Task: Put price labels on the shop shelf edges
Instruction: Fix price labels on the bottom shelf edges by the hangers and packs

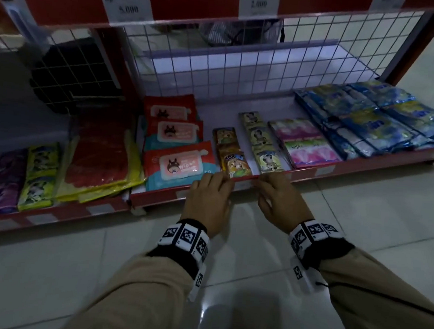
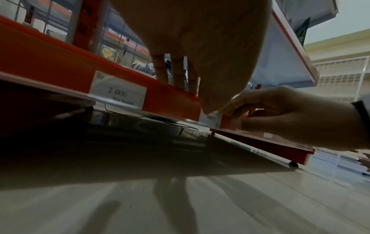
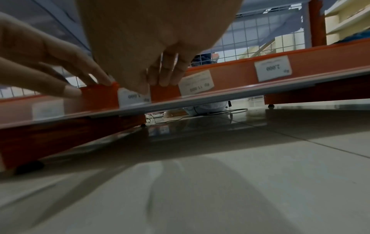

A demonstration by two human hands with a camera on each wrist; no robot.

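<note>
Red shelf edge (image 1: 311, 171): lowest tier, just above floor tiles.
Price label (image 3: 133, 96): white, on the edge strip between both hands.
Left hand (image 1: 209, 197): fingers straight, pressing the edge.
Right hand (image 1: 280, 198): thumb on label, fingers over rim.

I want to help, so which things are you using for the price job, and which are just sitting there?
For the job:
- left hand and right hand, fingers on the shelf edge
- small price label between the hands

Just sitting there:
- wipes packs
- snack sachets
- blue packets
- 5.000 price card on the shelf above
- floor tiles
</note>
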